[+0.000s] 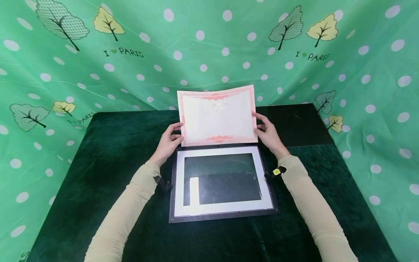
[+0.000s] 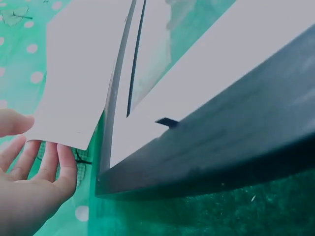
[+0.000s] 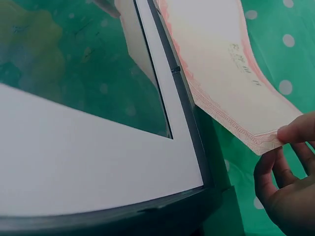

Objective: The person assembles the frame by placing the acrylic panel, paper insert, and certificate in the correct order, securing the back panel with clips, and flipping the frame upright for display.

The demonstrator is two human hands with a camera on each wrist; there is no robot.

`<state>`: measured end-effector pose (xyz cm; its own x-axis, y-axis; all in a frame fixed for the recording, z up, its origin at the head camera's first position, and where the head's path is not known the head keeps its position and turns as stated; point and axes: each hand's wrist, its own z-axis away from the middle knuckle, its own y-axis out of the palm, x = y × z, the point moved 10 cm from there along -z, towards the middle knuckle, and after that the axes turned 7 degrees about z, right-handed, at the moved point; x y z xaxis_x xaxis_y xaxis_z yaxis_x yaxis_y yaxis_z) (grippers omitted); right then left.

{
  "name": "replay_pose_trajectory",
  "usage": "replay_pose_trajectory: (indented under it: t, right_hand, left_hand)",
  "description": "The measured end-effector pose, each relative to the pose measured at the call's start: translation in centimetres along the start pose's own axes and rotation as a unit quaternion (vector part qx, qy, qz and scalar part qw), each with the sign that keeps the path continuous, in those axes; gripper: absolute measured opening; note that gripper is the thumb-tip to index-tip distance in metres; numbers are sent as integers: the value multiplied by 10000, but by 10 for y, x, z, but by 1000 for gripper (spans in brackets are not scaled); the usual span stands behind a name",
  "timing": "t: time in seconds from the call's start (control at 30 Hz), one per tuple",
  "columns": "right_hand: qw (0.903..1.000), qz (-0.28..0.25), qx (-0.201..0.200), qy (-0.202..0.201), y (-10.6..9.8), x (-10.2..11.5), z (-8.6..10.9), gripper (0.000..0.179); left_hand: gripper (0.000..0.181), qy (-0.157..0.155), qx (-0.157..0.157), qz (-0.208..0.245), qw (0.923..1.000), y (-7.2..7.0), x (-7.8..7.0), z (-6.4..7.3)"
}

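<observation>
A certificate sheet (image 1: 217, 116) with a pink patterned border stands tilted up behind a dark picture frame (image 1: 226, 217). My left hand (image 1: 168, 143) pinches its left edge between thumb and fingers; my right hand (image 1: 268, 134) pinches the right edge. The left wrist view shows the sheet's plain pale back (image 2: 81, 73), held by the left hand (image 2: 42, 172). In the right wrist view the sheet (image 3: 216, 64) bows, its corner between the right thumb and fingers (image 3: 290, 132). The picture frame lies flat, with a white mat (image 1: 229, 150) around a clear, reflecting pane (image 1: 226, 182).
Dark green cloth (image 1: 114, 163) covers the table. A black flat panel (image 1: 291, 123) lies at the back right. A green dotted curtain (image 1: 203, 47) hangs behind and at both sides. A small dark tab (image 2: 168, 122) sticks out from the picture frame's inner edge.
</observation>
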<state>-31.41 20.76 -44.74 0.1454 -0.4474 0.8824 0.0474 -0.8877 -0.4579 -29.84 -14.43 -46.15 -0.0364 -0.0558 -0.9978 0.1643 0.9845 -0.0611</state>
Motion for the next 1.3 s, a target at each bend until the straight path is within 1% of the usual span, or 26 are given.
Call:
replay_pose_trajectory:
  t: [0.1,0.17,0.3,0.4,0.5,0.6,0.77,0.83,0.93,1.07,1.3]
  right_hand:
    - [9999,-49,-81,-101,-3,6,4,57]
    - [9996,-139,-147,-181,-6,10,7,57]
    - [9984,-366,-127,-406,-10,16,13,56]
    - [9979,-517,-49,-380,-12,17,19,56]
    - [9977,-616,27,-273,-13,14,25,56]
    - [9972,-724,105,-172,-14,10,31,55]
    - [9966,-769,253,-137,-15,7,39,55]
    - [9967,-733,307,-164,-14,6,42,54]
    - [9973,-613,373,-176,-13,5,46,55]
    - [9986,-316,401,-145,-13,3,50,55]
    - [9989,272,293,-249,-13,6,55,56]
  left_hand:
    - [50,181,24,123,9998,1,-7,0]
    - [51,246,52,167,9995,2,-10,1]
    - [56,209,159,132,9996,4,-14,4]
    - [63,198,318,136,9992,5,-18,10]
    - [67,243,458,253,9983,5,-20,15]
    - [63,191,507,345,9979,2,-18,19]
    - [47,37,428,342,9985,-3,-15,26]
    - [43,48,424,364,9984,-3,-15,29]
    - [41,116,492,475,9976,-2,-18,33]
    - [46,169,570,686,9959,1,-23,38]
    - [55,155,593,821,9947,7,-27,47]
